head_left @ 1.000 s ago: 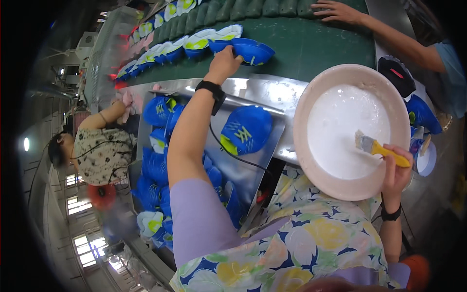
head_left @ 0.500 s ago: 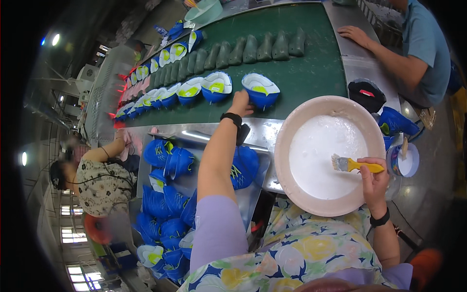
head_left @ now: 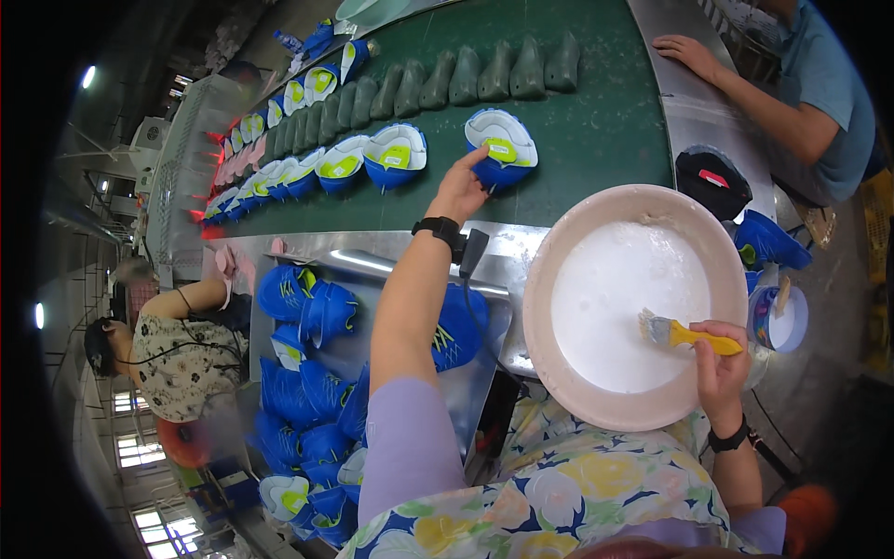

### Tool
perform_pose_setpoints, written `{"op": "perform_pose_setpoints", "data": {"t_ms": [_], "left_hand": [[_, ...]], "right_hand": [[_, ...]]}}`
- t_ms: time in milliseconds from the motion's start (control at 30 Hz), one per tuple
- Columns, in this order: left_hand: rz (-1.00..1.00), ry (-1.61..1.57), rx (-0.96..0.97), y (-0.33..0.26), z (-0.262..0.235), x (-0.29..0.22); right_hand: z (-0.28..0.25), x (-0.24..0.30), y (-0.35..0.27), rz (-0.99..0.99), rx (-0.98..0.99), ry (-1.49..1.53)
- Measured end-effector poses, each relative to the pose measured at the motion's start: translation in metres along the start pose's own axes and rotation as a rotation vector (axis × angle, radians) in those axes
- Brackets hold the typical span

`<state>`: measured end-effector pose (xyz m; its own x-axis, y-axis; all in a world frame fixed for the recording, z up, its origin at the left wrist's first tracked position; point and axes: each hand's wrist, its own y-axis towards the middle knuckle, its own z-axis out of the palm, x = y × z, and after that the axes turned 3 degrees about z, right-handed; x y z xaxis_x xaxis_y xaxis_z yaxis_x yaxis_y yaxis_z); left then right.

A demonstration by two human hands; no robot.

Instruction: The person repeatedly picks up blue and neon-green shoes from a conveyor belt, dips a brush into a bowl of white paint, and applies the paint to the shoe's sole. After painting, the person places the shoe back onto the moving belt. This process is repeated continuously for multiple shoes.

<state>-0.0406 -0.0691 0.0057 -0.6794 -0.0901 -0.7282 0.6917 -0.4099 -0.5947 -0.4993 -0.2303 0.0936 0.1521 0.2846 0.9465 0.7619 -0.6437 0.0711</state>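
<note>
Blue shoe upper (head_left: pixel 501 147) with a yellow-green tongue lies on the green belt (head_left: pixel 605 121) – the left hand (head_left: pixel 459 191), which held it a moment ago, now only touches it, fingers loose. The right hand (head_left: pixel 719 363) grips a yellow brush (head_left: pixel 684 334) over the white bowl (head_left: pixel 633 307) on the desk – a small red label sits on a black piece (head_left: pixel 712 179) nearby.
</note>
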Motion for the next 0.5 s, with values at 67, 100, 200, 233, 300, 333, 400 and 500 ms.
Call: {"op": "perform_pose_setpoints", "data": {"t_ms": [67, 100, 200, 233, 300, 333, 400, 500], "left_hand": [[0.1, -0.164, 0.0, 0.028, -0.02, -0.003], [0.15, -0.251, -0.003, 0.044, -0.032, -0.007], [0.312, -0.171, -0.042, 0.053, -0.07, -0.023], [0.211, 0.083, -0.242, 0.044, -0.056, -0.029], [0.007, 0.56, -0.486, 0.02, -0.076, -0.054], [0.178, 0.484, -0.269, 0.011, -0.119, -0.065], [0.583, 0.939, -0.426, -0.059, -0.07, -0.072], [0.673, 1.123, 0.129, -0.162, -0.095, -0.081]], "right_hand": [[0.001, 0.0, 0.0, 0.003, 0.003, 0.017], [0.001, 0.0, 0.002, -0.006, 0.014, 0.009], [0.001, -0.005, 0.001, -0.034, 0.029, -0.002], [0.0, -0.007, -0.001, -0.037, 0.012, -0.013], [-0.001, -0.008, -0.003, -0.042, 0.008, 0.021], [-0.001, -0.01, -0.002, -0.034, 0.02, 0.072], [0.002, -0.015, -0.012, 0.012, -0.025, 0.132], [0.004, -0.012, -0.007, 0.003, -0.018, 0.224]]}}
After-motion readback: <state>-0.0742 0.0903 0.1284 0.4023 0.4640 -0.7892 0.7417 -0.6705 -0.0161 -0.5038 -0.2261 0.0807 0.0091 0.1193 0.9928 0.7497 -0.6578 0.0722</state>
